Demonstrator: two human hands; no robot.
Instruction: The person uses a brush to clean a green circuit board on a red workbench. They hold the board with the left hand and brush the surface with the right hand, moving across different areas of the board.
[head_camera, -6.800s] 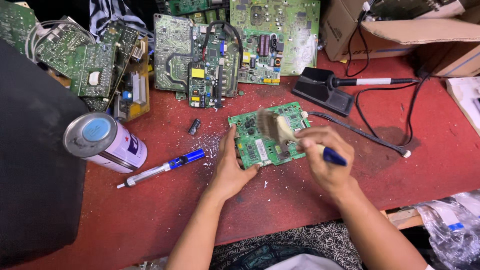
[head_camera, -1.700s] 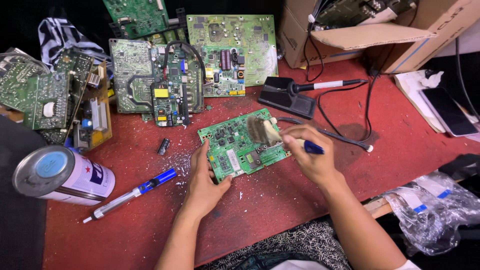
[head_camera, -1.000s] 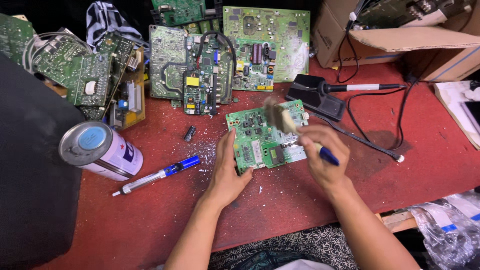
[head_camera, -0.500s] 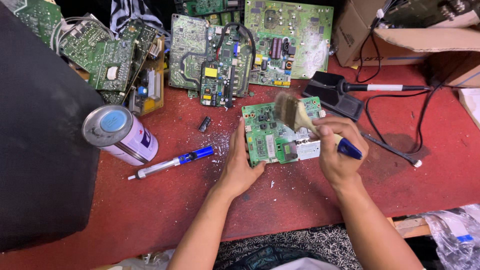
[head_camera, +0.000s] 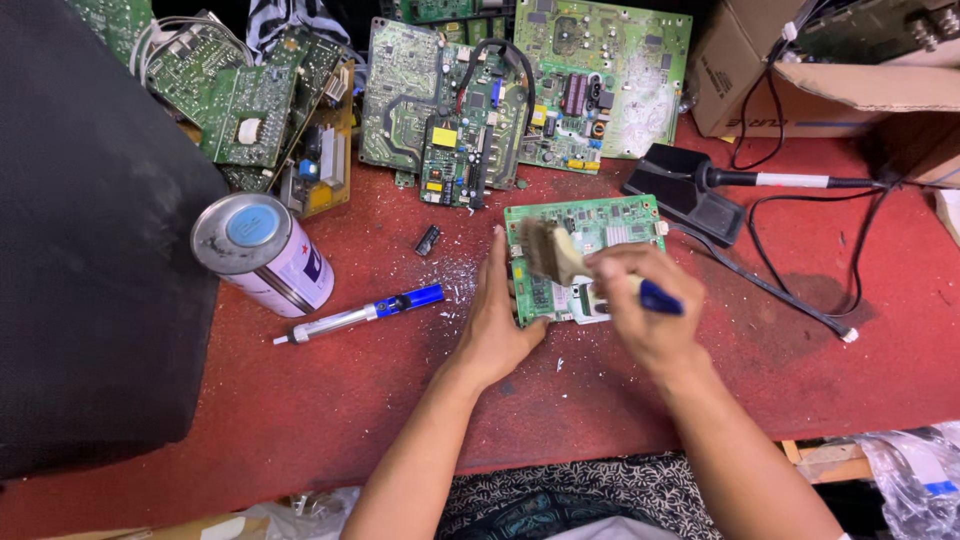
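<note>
Landmark: small green rectangular circuit board (head_camera: 585, 255), flat on the red worktop (head_camera: 300, 420), long axis running left-right.

Far left of board: big black fabric-covered block (head_camera: 90, 250). Nearer, still left: silver-and-white spray can w/ blue cap (head_camera: 262, 252), on its side, well apart from board. Below-right of can, between can and board: slim silver pen-like tool w/ blue end (head_camera: 350, 315), lying at a slant, blue tip pointing toward board. Small black chip (head_camera: 428, 239) near board's upper left, loose. White dust specks between chip and board.

Left hand (head_camera: 497, 315) lay at board's left edge, fingers stretched out flat, pressing that edge to steady it; not wrapped round anything.

Right hand (head_camera: 640, 305) sat over board's lower right, fingers closed round the blue handle of a flat pale-bristled brush (head_camera: 550, 250). Bristles angled up-left from fist, touching board's left-centre. So brush lay across the board's long axis diagonally; right hand nearer the work, left only bracing.

Above board: heap of larger green circuit boards (head_camera: 520, 90), near, not touching as far as I could tell. Right of board: black soldering-iron stand (head_camera: 685, 190) just beside upper right corner, iron in it, black cable (head_camera: 790, 295) trailing off right. Cardboard box (head_camera: 800, 75) further up-right.

Nothing blocked the brush's path; stand closest on the right side.
</note>
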